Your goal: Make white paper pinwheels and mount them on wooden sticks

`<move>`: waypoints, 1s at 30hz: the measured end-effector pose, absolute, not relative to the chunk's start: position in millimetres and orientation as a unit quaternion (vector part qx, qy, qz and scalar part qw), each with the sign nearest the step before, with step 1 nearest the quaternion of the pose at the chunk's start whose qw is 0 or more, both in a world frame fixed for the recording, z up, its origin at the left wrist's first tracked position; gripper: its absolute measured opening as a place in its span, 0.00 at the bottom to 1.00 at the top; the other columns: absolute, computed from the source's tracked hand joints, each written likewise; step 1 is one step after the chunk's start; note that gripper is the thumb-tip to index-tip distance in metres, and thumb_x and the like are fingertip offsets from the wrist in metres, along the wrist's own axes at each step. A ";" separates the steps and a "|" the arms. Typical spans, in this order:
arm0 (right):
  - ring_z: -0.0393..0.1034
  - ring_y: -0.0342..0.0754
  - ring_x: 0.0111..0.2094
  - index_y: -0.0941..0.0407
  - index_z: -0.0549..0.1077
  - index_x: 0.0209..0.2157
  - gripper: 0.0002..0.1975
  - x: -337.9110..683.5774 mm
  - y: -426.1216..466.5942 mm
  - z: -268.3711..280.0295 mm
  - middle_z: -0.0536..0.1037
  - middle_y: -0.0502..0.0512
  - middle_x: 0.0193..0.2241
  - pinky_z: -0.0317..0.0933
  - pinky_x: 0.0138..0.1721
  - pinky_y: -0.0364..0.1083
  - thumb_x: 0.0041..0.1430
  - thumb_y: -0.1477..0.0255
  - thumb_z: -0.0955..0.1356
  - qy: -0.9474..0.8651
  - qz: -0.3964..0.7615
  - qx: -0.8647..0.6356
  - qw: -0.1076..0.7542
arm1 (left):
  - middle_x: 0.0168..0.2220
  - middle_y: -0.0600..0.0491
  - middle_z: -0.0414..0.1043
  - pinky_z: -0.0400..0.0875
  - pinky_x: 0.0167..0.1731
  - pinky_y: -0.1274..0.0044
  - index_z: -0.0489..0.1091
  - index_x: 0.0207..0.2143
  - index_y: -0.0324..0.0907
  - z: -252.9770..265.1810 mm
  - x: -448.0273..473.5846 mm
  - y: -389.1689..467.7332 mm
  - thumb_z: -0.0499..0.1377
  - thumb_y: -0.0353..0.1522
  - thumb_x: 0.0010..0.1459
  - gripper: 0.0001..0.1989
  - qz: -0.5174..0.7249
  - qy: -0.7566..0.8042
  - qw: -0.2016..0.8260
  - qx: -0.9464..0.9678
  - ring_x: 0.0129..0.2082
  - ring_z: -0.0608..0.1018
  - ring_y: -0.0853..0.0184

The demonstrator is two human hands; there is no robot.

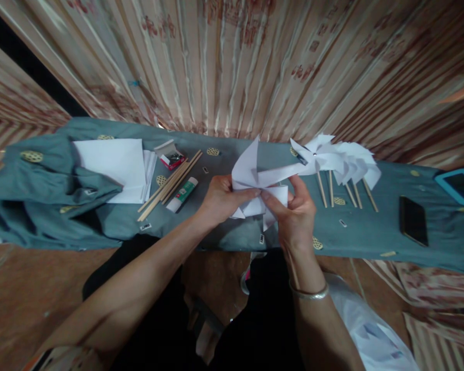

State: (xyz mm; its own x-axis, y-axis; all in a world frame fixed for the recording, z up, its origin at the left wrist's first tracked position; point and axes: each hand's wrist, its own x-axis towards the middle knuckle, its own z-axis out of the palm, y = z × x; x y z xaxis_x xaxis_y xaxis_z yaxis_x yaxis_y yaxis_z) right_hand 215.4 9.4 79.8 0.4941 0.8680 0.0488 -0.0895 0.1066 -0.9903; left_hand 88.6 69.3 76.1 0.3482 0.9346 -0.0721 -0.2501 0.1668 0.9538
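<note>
Between my two hands, above the cloth-covered table, is a white paper pinwheel (pixel 251 175) with its blades curled and bent toward the middle. My left hand (pixel 224 198) grips its left side, thumb pressed near the centre. My right hand (pixel 297 206) pinches the right side, its thumb tip almost meeting the left one. Just right of it lie several white paper pinwheels (pixel 332 154) in an overlapping row, their wooden sticks (pixel 351 196) pointing toward me. Nearer my left hand are a glue stick (pixel 182 195) and several loose wooden sticks (pixel 170 185).
A stack of white paper (pixel 112 165) lies on the left of the green cloth (pixel 224 237), near a small open red-and-white box (pixel 170 154). On the right are a black phone (pixel 413 220) and a blue-framed device (pixel 460 185). A curtain (pixel 224 67) hangs behind; a plastic bag (pixel 367 324) sits below.
</note>
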 end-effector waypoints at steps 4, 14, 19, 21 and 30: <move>0.79 0.53 0.32 0.52 0.65 0.58 0.39 216.8 9.6 78.3 0.84 0.52 0.34 0.75 0.36 0.54 0.44 0.68 0.77 -0.353 0.363 -0.565 0.652 | 0.22 0.53 0.76 0.70 0.22 0.80 0.77 0.25 0.35 76.7 88.1 69.6 0.72 0.33 0.38 0.11 0.441 0.363 0.670 0.473 0.21 0.74 0.70; 0.79 0.52 0.31 0.53 0.67 0.54 0.35 214.9 9.9 81.0 0.84 0.51 0.33 0.75 0.35 0.52 0.42 0.68 0.77 -0.345 0.353 -0.568 0.658 | 0.22 0.54 0.76 0.70 0.22 0.80 0.77 0.23 0.35 79.4 87.5 70.1 0.72 0.32 0.39 0.10 0.443 0.386 0.648 0.485 0.21 0.74 0.71; 0.78 0.51 0.31 0.53 0.68 0.53 0.35 213.3 10.2 83.9 0.84 0.51 0.33 0.75 0.35 0.52 0.42 0.67 0.78 -0.342 0.358 -0.572 0.654 | 0.22 0.54 0.76 0.69 0.22 0.81 0.76 0.23 0.36 78.3 87.3 70.3 0.72 0.32 0.39 0.10 0.443 0.385 0.649 0.484 0.21 0.74 0.71; 0.78 0.51 0.30 0.54 0.69 0.53 0.35 213.4 10.3 84.3 0.84 0.51 0.32 0.75 0.34 0.51 0.41 0.67 0.78 -0.337 0.360 -0.575 0.653 | 0.21 0.54 0.75 0.69 0.22 0.81 0.76 0.22 0.36 77.6 87.2 70.5 0.72 0.32 0.39 0.10 0.443 0.383 0.650 0.484 0.20 0.74 0.71; 0.79 0.53 0.34 0.52 0.69 0.53 0.33 215.8 9.9 78.2 0.84 0.51 0.34 0.75 0.39 0.55 0.44 0.66 0.77 -0.347 0.363 -0.574 0.647 | 0.21 0.55 0.75 0.69 0.22 0.81 0.77 0.23 0.36 79.4 87.9 70.1 0.71 0.32 0.39 0.09 0.436 0.399 0.644 0.486 0.21 0.74 0.71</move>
